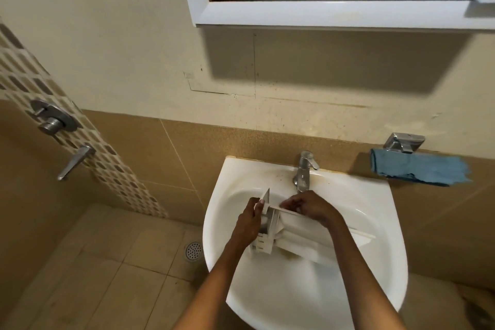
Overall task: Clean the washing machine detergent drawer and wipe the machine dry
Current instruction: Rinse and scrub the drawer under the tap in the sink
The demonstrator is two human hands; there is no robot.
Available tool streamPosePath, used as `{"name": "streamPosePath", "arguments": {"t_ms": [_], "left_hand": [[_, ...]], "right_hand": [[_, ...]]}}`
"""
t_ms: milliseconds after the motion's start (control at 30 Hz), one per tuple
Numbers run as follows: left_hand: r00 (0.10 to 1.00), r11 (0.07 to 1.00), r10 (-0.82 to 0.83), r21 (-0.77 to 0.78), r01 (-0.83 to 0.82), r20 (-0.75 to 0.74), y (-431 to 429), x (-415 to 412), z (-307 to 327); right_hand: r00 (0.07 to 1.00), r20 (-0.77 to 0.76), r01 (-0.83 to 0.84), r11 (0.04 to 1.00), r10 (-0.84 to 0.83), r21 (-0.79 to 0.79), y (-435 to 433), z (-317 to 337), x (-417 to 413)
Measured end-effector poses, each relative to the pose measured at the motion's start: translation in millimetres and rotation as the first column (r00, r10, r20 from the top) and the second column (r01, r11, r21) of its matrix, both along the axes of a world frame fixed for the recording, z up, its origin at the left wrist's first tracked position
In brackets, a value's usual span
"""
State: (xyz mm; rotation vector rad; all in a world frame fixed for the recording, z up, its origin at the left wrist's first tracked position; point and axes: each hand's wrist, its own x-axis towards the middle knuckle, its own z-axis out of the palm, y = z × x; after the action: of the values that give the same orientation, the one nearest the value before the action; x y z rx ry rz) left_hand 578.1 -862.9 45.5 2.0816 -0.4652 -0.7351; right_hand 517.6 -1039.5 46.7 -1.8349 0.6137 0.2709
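Observation:
A white plastic detergent drawer [300, 238] lies tilted inside the white wash basin [375, 195], under the chrome tap [304, 169]. My left hand [247, 222] grips the drawer's left end, thumb on an upright white panel. My right hand [310, 207] is closed on the drawer's upper edge near the middle, directly below the tap spout. Whether water runs from the tap cannot be told. The washing machine is not in view.
A blue cloth [417, 170] hangs from a chrome holder [404, 142] on the wall right of the basin. A mirror cabinet [334, 12] juts out above. Shower valve handles [53, 118] sit on the left wall, with a floor drain [193, 250] below.

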Motion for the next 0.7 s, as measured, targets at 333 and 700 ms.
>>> {"name": "streamPosePath", "arguments": {"t_ms": [333,700], "left_hand": [[0.98,0.997,0.064,-0.052,-0.055,0.187,-3.7,4.2,23.2],[0.831,0.991,0.005,0.105,-0.076,0.556,-12.9,-2.9,52.2]], "right_hand": [[0.596,-0.407,0.673,0.154,-0.692,0.724,-23.5,-16.8,12.3],[0.588,-0.412,0.65,0.103,-0.696,0.753,-2.9,-30.8,12.2]]}}
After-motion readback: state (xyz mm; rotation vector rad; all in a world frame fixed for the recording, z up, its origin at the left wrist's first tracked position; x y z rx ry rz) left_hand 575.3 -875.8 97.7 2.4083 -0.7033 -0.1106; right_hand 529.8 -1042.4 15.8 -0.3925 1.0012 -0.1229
